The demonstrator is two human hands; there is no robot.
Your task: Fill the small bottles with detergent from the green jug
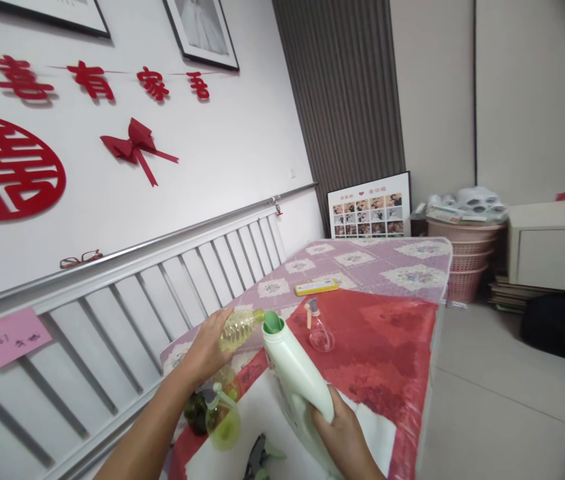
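Note:
My left hand point(213, 341) is wrapped round a small clear ribbed bottle point(237, 329) of yellowish liquid, lying nearly level. Its yellow-green neck meets the green mouth of a large pale green jug point(295, 370). By the handle, my right hand point(345, 423) grips that jug, which leans up and to the left. Below my left hand stand a yellow-green spray bottle point(224, 427) and a dark green bottle point(195, 415). A dark trigger spray head point(257, 457) lies near the bottom edge. Beyond the jug is a clear spray bottle point(320, 332).
A red cloth point(387, 333) and a white sheet point(380, 427) lie over the patterned tablecloth point(415, 277). A yellow box point(316, 287) rests farther back. White railings point(162, 287) run along the left. Stacked pink baskets point(465, 267) and a white cabinet point(557, 250) stand at right.

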